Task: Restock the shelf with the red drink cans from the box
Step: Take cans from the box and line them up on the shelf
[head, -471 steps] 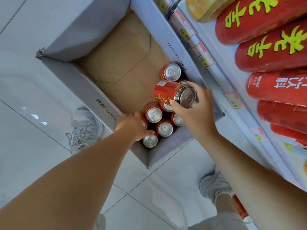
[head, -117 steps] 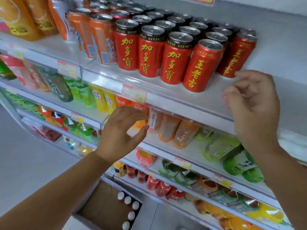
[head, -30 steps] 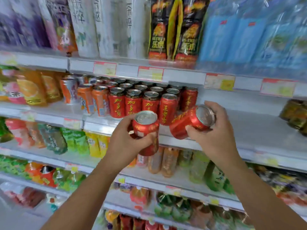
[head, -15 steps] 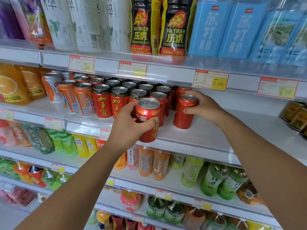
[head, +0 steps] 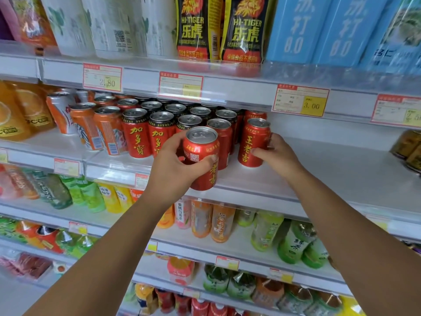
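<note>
the long white metal shelf (head: 330,174) carries a block of red drink cans with silver tops (head: 159,131), packed in several rows on its left half. its right half is bare up to some dark brown jars (head: 410,149), cut off by the frame edge. orange cans (head: 107,131) stand just left of the red block.

the left hand (head: 173,165) wraps thumb and fingers round a red aluminium can with yellow characters (head: 201,156). it is held upright in front of the shelf, and its base overlaps the front lip. whether it touches the lip cannot be told. the right hand (head: 279,156) curls round a second red can (head: 254,142), which stands on the shelf at the right end of the block.

the back rows sit in shadow and cannot be counted. above are black-and-yellow pouches (head: 193,30) and pale blue packs (head: 330,30), their tops cut off. a yellow price label (head: 300,103) reads 3.00. the right forearm partly hides green bottles (head: 293,245) on the shelf below.
</note>
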Action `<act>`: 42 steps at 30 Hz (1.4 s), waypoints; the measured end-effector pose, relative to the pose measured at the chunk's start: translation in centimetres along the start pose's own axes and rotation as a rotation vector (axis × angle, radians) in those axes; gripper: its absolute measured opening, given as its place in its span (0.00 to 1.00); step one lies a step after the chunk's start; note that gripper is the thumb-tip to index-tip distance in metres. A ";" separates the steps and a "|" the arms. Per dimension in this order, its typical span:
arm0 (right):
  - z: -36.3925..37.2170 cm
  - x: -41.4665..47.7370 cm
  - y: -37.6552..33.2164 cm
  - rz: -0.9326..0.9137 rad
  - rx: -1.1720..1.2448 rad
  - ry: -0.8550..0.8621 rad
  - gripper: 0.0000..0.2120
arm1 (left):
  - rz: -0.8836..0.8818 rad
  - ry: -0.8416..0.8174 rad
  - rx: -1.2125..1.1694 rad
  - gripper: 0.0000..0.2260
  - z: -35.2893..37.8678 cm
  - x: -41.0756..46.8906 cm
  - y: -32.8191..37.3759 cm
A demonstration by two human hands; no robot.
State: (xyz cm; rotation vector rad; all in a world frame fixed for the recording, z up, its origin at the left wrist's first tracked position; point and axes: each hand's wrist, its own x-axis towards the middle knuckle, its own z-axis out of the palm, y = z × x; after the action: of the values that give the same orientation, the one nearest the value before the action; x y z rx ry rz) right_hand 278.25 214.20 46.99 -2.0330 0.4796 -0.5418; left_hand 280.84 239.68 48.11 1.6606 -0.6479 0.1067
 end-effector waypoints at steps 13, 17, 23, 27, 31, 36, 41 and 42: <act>1.7 1.9 0.1 -0.002 -0.111 0.073 0.35 | -0.006 -0.021 -0.024 0.23 0.2 0.3 -0.3; 1.7 2.8 1.0 0.009 -0.156 0.070 0.37 | -0.013 -0.030 -0.013 0.25 0.4 0.6 -0.3; 1.2 -0.1 -1.2 -0.046 -0.063 0.123 0.30 | -0.005 -0.048 -0.021 0.27 1.5 0.5 0.4; 0.2 -4.6 -2.5 -0.149 0.059 -0.043 0.31 | 0.006 -0.055 -0.054 0.24 2.9 0.9 0.8; 1.2 -7.6 -2.7 -0.202 0.087 -0.261 0.39 | 0.056 -0.050 -0.003 0.25 5.2 1.3 1.2; 1.4 -7.1 -2.6 -0.176 0.091 -0.023 0.33 | 0.104 -0.133 0.111 0.34 5.4 1.9 0.8; 2.3 -6.1 -2.6 -0.107 -0.124 0.149 0.41 | 0.185 -0.027 0.450 0.21 3.0 1.0 -3.6; 2.5 -5.9 -2.6 -0.091 -0.167 0.160 0.41 | 0.209 -0.024 0.531 0.19 2.7 0.8 -4.8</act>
State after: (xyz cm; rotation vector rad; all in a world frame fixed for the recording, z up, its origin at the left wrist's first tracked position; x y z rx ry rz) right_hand 275.12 220.33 47.00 -2.1888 0.5457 -0.7455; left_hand 282.99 237.09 43.69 2.0976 -0.8614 0.4417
